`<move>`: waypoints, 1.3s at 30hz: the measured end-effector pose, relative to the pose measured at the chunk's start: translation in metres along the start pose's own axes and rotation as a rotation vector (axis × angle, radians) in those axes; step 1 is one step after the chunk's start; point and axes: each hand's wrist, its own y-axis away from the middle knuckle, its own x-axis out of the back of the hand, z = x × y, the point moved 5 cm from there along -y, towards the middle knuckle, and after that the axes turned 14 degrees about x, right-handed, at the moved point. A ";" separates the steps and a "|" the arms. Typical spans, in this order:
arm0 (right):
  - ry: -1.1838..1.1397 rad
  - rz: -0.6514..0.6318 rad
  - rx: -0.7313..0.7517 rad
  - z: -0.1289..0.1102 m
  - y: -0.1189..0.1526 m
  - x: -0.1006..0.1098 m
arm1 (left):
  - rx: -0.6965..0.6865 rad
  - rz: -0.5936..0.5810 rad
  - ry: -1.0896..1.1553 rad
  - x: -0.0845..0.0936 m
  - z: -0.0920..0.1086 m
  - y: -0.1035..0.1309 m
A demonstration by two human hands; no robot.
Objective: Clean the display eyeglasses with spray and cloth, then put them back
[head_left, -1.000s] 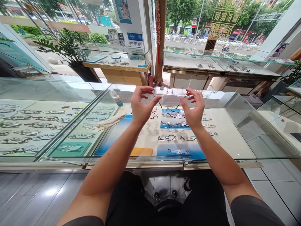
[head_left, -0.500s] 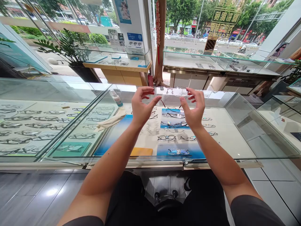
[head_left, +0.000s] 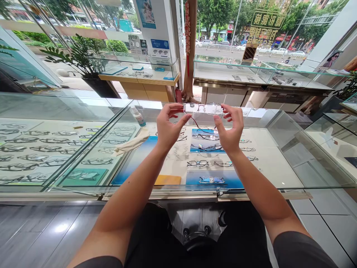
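Note:
A pair of thin-rimmed eyeglasses [head_left: 201, 108] is held up above the glass counter, lenses facing away from me. My left hand [head_left: 171, 124] pinches its left side between thumb and fingers. At the other side my right hand [head_left: 231, 128] grips the frame near the hinge, thumb below. A dark reddish temple arm hangs down between the hands. Beneath them, inside the case, several eyeglasses [head_left: 198, 163] lie on the white base and on blue display boards [head_left: 195, 178].
A spray bottle [head_left: 138, 116] and a beige cloth [head_left: 132, 142] are on the counter's left part. An orange-yellow cloth or pouch [head_left: 168, 180] lies near the front edge. Another glass case [head_left: 50, 108] with rows of eyeglasses adjoins on the left. Farther back stand more display cases [head_left: 228, 74] and a potted plant [head_left: 83, 59].
The eyeglasses tilt slightly differently, and their hanging temple arm shows longer and curves farther to the right. Both hands keep their grip with barely any movement.

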 end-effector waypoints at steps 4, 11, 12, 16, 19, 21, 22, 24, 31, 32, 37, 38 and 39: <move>0.015 -0.006 -0.002 0.000 0.000 0.000 | 0.006 -0.003 -0.002 -0.001 -0.002 0.000; 0.013 -0.005 0.025 -0.002 -0.001 0.000 | 0.019 -0.010 0.015 -0.001 -0.002 0.000; 0.016 -0.006 0.017 -0.002 -0.001 0.000 | 0.018 -0.010 0.012 -0.001 -0.001 0.000; 0.010 -0.021 -0.015 0.001 0.001 -0.001 | -0.020 0.015 -0.023 0.000 0.002 0.001; -0.003 -0.031 -0.033 0.004 0.002 -0.002 | -0.076 0.059 -0.060 0.001 0.005 0.002; 0.009 -0.044 -0.036 0.006 0.003 -0.003 | -0.114 0.092 -0.078 0.002 0.007 0.003; 0.016 -0.054 -0.038 0.007 0.003 -0.004 | -0.129 0.106 -0.085 0.002 0.008 0.004; 0.018 -0.066 -0.048 0.009 0.004 -0.005 | -0.152 0.129 -0.100 0.003 0.010 0.005; -0.042 -0.074 -0.094 0.012 0.006 -0.006 | -0.229 0.155 -0.144 0.005 0.019 0.008; -0.044 -0.075 -0.098 0.012 0.007 -0.007 | -0.236 0.158 -0.148 0.005 0.019 0.008; -0.055 -0.077 -0.110 0.013 0.007 -0.008 | -0.226 0.186 -0.161 0.005 0.020 0.008; -0.053 -0.081 -0.113 0.013 0.007 -0.008 | -0.228 0.186 -0.161 0.005 0.020 0.008; -0.052 -0.084 -0.116 0.013 0.007 -0.008 | -0.234 0.184 -0.160 0.005 0.021 0.008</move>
